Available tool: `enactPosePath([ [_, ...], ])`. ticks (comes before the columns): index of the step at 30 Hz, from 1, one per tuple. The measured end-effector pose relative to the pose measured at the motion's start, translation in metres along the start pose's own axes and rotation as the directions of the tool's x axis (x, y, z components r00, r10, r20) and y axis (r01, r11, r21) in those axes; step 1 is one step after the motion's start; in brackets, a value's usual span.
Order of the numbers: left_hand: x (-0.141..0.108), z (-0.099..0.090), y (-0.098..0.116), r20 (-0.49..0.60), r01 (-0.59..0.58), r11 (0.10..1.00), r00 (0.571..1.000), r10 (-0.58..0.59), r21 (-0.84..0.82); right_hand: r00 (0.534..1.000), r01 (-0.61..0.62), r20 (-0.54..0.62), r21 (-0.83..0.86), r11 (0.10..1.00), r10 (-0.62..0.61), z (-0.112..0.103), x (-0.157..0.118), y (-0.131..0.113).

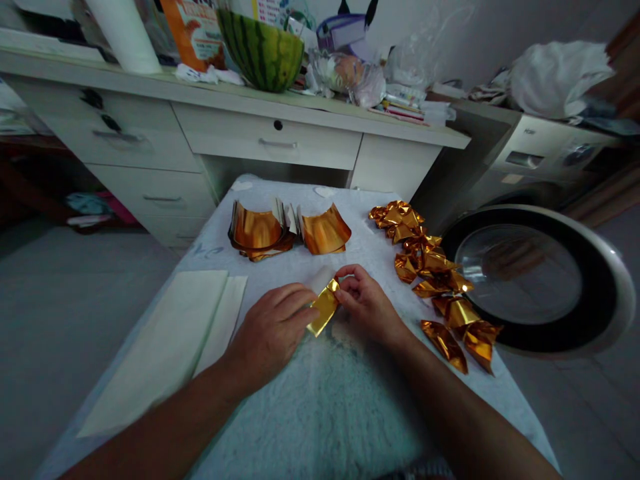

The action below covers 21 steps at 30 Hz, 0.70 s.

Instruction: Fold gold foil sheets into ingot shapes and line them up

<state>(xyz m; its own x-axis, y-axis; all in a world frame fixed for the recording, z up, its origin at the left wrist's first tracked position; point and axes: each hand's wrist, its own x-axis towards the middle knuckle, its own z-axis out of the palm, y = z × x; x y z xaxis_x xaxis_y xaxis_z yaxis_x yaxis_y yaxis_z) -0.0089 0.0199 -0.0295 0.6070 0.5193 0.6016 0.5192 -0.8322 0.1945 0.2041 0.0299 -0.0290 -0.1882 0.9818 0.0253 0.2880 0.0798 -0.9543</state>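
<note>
A small gold foil piece [324, 311] is held between both hands above the cloth-covered table [320, 413]. My left hand [277, 327] pinches its left edge, thumb and fingers closed. At its upper right end, the curled fingers of my right hand [367, 300] grip the foil. Beyond the hands lie two stacks of curved gold sheets, the left stack [257, 230] and the right stack [326, 230]. Folded gold foil pieces [425, 257] form a pile along the table's right side. White paper sheets [160, 340] lie flat at the left.
A white counter with drawers [270, 137] stands behind the table, bearing a cut watermelon [263, 50], a white roll [125, 33] and plastic bags. To the right, the round open door [540, 277] of a washing machine [540, 150] reaches close to the table edge.
</note>
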Motion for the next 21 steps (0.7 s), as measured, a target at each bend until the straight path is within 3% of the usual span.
enactPosePath([
  [4,0.001,0.005,0.002,0.095,-0.026,0.999,0.995,0.029,-0.037,0.996,0.066,-0.028,-0.425,0.903,-0.086,0.001,0.001,0.001],
  [7,0.000,0.005,0.004,0.191,0.017,0.996,0.982,0.001,-0.089,0.994,0.101,0.024,-0.596,0.797,-0.108,0.001,0.001,-0.001],
  [11,-0.003,0.003,0.005,0.219,0.059,0.991,0.975,-0.031,-0.120,0.987,0.154,0.066,-0.626,0.765,-0.145,0.001,-0.001,-0.003],
  [17,-0.004,0.001,0.005,0.261,0.068,0.991,0.965,-0.036,-0.115,0.949,0.315,0.186,-0.541,0.780,-0.255,0.002,-0.004,-0.010],
  [21,-0.004,0.001,0.004,0.286,0.095,0.989,0.956,-0.058,-0.116,0.927,0.355,0.307,-0.522,0.776,-0.217,0.000,-0.009,-0.020],
])
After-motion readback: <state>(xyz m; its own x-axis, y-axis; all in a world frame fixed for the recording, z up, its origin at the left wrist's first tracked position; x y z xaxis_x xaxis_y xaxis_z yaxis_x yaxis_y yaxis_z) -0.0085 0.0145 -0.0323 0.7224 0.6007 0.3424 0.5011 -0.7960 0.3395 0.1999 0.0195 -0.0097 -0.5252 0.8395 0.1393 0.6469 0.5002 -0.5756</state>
